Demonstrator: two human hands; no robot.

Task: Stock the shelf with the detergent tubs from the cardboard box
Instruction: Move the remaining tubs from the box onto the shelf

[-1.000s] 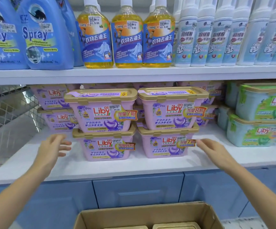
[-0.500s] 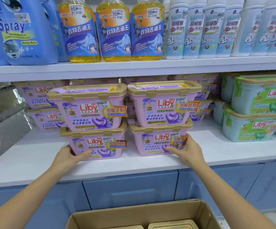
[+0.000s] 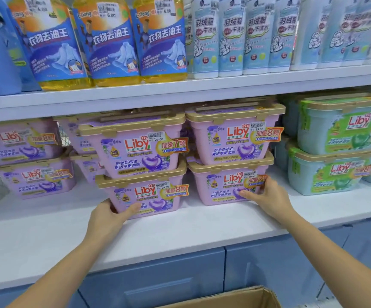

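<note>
White shelf (image 3: 202,230) boards carry stacked purple detergent tubs. The left hand (image 3: 108,216) grips the lower left tub (image 3: 144,194); the right hand (image 3: 266,196) is pressed open against the lower right tub (image 3: 224,185). Rigid, smooth, probably hefty plastic is judged best gripped at side walls beneath the lid rim.

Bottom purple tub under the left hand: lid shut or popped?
Shut. The bottom left purple tub has its gold lid flat on the rim, another tub stacked on it. Left hand grips its lower corner.
</note>
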